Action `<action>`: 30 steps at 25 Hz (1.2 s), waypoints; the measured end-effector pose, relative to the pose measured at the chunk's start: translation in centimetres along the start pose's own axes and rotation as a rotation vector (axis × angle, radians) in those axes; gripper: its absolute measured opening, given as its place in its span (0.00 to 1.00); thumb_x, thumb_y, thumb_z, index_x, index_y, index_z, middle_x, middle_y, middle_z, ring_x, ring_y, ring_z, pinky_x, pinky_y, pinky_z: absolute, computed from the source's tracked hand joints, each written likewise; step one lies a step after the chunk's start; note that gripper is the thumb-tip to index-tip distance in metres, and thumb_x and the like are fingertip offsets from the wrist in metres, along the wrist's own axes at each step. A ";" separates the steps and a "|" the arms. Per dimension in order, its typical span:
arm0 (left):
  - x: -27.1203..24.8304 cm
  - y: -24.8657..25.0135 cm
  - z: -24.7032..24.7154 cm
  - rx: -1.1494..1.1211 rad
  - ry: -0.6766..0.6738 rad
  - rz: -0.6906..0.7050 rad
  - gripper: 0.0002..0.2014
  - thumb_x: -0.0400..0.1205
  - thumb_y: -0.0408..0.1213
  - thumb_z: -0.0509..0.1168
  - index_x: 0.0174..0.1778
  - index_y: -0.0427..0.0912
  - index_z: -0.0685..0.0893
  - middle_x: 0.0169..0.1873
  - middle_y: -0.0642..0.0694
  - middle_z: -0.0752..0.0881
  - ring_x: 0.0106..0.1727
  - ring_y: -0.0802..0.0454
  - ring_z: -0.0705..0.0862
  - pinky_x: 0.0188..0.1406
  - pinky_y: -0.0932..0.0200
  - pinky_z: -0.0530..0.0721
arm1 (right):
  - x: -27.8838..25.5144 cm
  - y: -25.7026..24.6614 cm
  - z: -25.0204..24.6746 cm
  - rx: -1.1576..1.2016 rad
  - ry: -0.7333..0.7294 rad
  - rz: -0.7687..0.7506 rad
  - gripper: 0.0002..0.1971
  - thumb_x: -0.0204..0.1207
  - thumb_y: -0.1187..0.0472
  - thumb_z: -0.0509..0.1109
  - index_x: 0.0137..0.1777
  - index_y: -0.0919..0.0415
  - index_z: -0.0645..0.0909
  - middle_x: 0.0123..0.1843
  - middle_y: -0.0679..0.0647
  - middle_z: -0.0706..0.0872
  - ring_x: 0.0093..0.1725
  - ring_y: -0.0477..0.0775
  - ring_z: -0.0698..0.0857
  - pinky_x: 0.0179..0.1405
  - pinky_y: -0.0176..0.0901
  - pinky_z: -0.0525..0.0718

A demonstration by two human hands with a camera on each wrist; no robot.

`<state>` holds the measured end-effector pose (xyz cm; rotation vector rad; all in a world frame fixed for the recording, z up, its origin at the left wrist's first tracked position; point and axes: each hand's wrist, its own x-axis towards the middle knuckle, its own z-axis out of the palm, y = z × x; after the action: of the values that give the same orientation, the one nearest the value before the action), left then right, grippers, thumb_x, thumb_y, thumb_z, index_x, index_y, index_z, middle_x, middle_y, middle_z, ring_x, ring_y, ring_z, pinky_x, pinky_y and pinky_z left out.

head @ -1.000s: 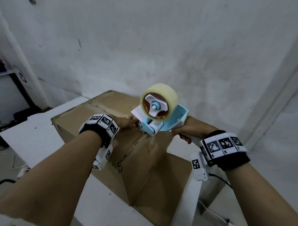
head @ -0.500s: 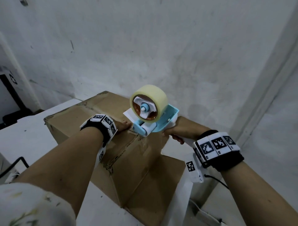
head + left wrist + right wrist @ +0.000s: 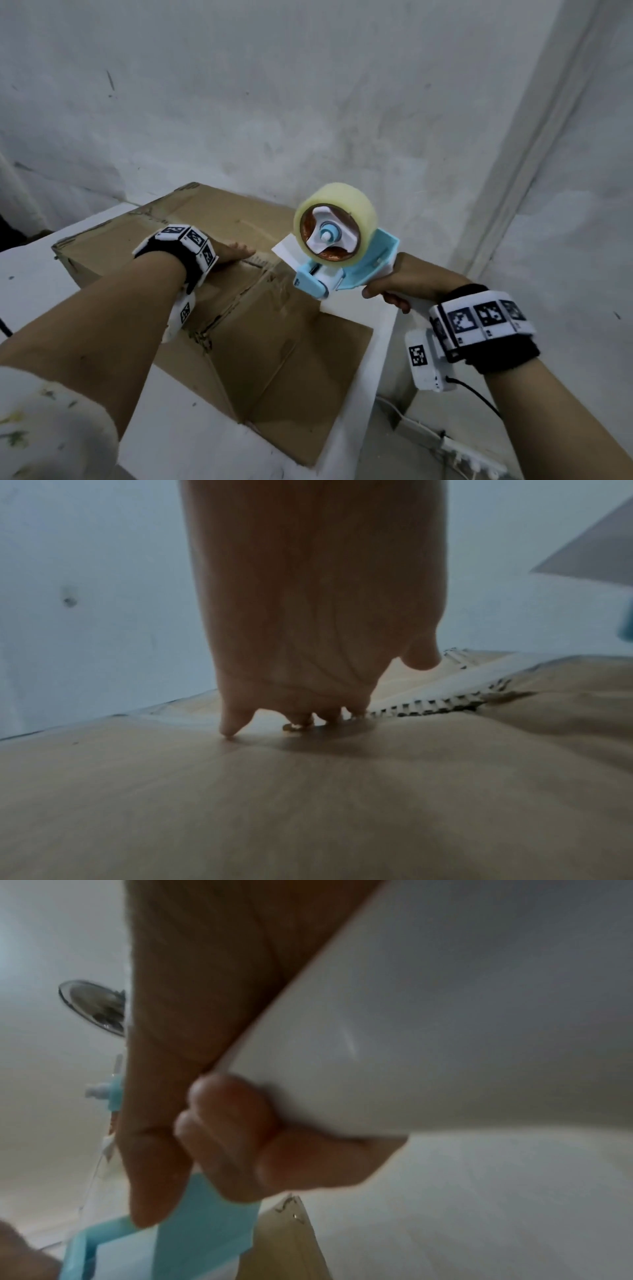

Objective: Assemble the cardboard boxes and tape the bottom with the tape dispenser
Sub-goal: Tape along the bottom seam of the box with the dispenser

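A brown cardboard box (image 3: 191, 240) lies on the white table (image 3: 30, 284), its bottom flaps folded shut on top and one flap (image 3: 291, 370) hanging down toward me. My left hand (image 3: 229, 255) presses flat on the flaps beside the seam, fingers straight; in the left wrist view the fingertips (image 3: 232, 729) touch the cardboard (image 3: 308, 804) next to the corrugated flap edge. My right hand (image 3: 407, 284) grips the white handle (image 3: 411, 1042) of the blue tape dispenser (image 3: 342, 270), which carries a clear tape roll (image 3: 337, 219). The dispenser's front end sits at the box's right edge.
A grey-white wall (image 3: 308, 102) stands close behind the box. The table's right edge (image 3: 383, 359) drops to the floor, where a white power strip (image 3: 455, 448) lies. A cable (image 3: 476, 394) runs from my right wrist unit.
The dispenser has pulled back to the right and lifted slightly off the seam. My left hand has stayed pressed on the flaps. The view has shifted a little.
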<state>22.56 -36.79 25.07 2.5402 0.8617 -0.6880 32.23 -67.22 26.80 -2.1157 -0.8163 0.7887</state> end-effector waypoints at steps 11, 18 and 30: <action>-3.7 5.7 -0.2 0.164 0.103 0.195 0.15 0.82 0.48 0.57 0.61 0.45 0.74 0.62 0.53 0.75 0.56 0.62 0.75 0.43 0.65 0.70 | 2.4 4.7 5.2 0.144 0.080 -0.086 0.09 0.67 0.68 0.73 0.30 0.68 0.77 0.16 0.56 0.73 0.15 0.51 0.69 0.18 0.38 0.70; -3.1 6.4 1.5 0.072 0.085 0.130 0.26 0.88 0.45 0.36 0.81 0.38 0.55 0.82 0.38 0.55 0.82 0.42 0.56 0.78 0.54 0.56 | 3.1 6.8 8.8 0.346 0.166 -0.054 0.12 0.70 0.70 0.70 0.28 0.61 0.75 0.14 0.50 0.73 0.15 0.48 0.71 0.18 0.36 0.71; -2.6 6.5 2.9 0.146 0.144 0.093 0.26 0.89 0.40 0.41 0.82 0.40 0.40 0.83 0.40 0.38 0.84 0.41 0.40 0.81 0.48 0.44 | 3.0 10.9 11.1 0.190 0.340 0.096 0.14 0.56 0.46 0.65 0.13 0.46 0.74 0.11 0.35 0.75 0.22 0.46 0.75 0.41 0.42 0.76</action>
<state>23.99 -44.19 25.33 2.7697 0.7584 -0.5640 29.20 -66.38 11.22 -2.0513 -0.4445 0.5109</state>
